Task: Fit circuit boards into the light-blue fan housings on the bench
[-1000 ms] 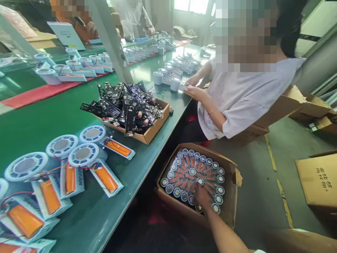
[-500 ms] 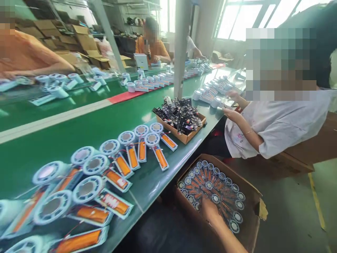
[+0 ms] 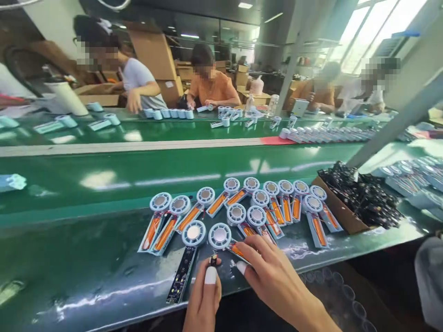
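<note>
Two bare hands meet over a handheld-fan part at the near edge of a dark green desk [image 3: 110, 258]. The left hand [image 3: 204, 295], its thumb capped in white, has its grip closed to a pinch, with a small dark piece [image 3: 213, 260] between thumb and forefinger (too small to identify) just below the part's round head. The right hand [image 3: 272, 272], also white at the thumb, bends its fingers over the part's handle; how far apart that grip stands, and whether it has firm hold, cannot be told, since the fingers hide most of what lies beneath. The part itself, a pale blue fan unit [image 3: 219, 235], lies on the desk between the hands and the row behind, a strip of its orange filling [image 3: 237, 250] showing beside the right fingertips.

Just to its left lies a second unit [image 3: 194, 233], its handle lined with a black circuit board [image 3: 180, 276]. Behind them, a loose row of similar units [image 3: 236, 214], orange in their handles, spreads across the desk toward a cardboard tray [image 3: 341, 214] heaped with dark boards [image 3: 363, 196]. Across the green surface (crossed by a pale stripe [image 3: 138, 146]), a co-worker in orange [image 3: 216, 90] and another in a pale top [image 3: 141, 80] sit near more pale blue units [image 3: 169, 113].
</note>
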{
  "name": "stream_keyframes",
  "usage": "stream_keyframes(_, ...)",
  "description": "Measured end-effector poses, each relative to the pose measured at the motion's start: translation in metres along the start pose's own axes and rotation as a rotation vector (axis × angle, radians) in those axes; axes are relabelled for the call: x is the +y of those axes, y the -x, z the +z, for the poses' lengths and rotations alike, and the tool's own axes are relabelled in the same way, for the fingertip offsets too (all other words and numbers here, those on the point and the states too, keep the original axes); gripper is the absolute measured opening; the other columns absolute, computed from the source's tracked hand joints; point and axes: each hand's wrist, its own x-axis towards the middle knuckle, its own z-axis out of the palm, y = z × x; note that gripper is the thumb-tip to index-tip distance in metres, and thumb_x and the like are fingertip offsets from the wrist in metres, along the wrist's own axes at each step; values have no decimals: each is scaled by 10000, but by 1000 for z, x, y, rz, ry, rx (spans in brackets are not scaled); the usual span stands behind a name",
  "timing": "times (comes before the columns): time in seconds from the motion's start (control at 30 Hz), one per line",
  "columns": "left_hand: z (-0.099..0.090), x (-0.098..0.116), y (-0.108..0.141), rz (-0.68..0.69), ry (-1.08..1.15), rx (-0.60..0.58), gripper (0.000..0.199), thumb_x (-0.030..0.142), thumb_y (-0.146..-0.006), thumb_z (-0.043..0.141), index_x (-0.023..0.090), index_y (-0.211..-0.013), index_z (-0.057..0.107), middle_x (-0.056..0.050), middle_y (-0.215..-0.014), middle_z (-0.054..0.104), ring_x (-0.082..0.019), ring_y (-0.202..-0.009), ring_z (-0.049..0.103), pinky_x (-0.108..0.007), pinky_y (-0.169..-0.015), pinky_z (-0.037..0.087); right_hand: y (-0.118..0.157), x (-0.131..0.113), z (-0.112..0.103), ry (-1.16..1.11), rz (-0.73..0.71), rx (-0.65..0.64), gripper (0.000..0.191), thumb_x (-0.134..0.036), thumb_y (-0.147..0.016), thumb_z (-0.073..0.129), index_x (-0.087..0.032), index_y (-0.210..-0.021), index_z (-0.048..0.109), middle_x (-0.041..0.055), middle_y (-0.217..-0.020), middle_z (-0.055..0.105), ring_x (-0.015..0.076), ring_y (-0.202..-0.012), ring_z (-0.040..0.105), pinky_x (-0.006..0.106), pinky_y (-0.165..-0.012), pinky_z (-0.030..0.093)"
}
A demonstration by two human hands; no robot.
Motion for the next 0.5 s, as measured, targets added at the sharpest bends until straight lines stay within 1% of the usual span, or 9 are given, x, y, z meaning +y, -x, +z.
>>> stream_keyframes(0.03,-1,-2,2,-40,37,-38,587,678,-950,407,213,-1232,626,-3,-696,653,-170,-572,599,-251,-526,527,-7,0,7,21,-28,-39,349,-70,-903,476,-202,-1200,603,100,-1044,666,236,-871,657,357,-748,564)
stream_keyframes(0.1,-4,-5,2,-56,78,-76,585,692,-927,437,206,-1179,644,-29,-769,685,-186,-651,634,-273,-625,565,-17,2,20,48,-70,-80,277,-72,-910,484,-201,-1113,622,86,-978,664,230,-805,648,343,-688,558)
stream_keyframes(0.17,-4,-4,-3,-13,68,-45,539,659,-929,459,206,-1138,662,-71,-902,727,-207,-746,673,-302,-742,583,-21,3,28,13,-103,-99,222,-79,-937,479,-212,-1037,626,71,-936,673,214,-770,646,317,-663,550)
stream_keyframes(0.27,-5,4,-13,20,41,0,461,553,-963,445,208,-1182,658,-121,-1118,738,-241,-882,708,-352,-852,580,-19,3,37,-163,-104,-98,214,-99,-975,472,-227,-1060,620,71,-1016,709,199,-839,677,291,-723,564)
stream_keyframes(0.33,-6,11,-20,64,20,-11,419,472,-983,414,207,-1204,652,-135,-1212,720,-266,-1034,701,-387,-949,550,-15,2,42,-289,-58,-84,205,-111,-990,479,-232,-1080,617,64,-1033,721,181,-866,693,266,-745,570)
stream_keyframes(0.4,-9,18,-24,126,-16,-58,390,411,-982,405,200,-1193,655,-141,-1215,721,-278,-1121,680,-405,-999,525,-11,0,48,-333,-22,-57,181,-138,-1003,492,-234,-1087,620,56,-995,726,173,-844,703,257,-737,576)
stream_keyframes(0.43,-11,20,-25,146,-36,-77,374,390,-978,407,196,-1174,660,-143,-1192,729,-281,-1117,683,-404,-991,529,-9,-1,50,-318,-10,-42,182,-154,-1009,494,-231,-1115,620,58,-984,728,176,-833,707,263,-729,581)
stream_keyframes(0.5,-14,23,-25,154,-70,-58,345,364,-963,420,192,-1126,670,-143,-1103,749,-281,-1021,710,-393,-921,556,-5,-4,55,-250,5,-8,225,-177,-1019,477,-223,-1196,609,73,-992,734,191,-826,716,281,-709,591)
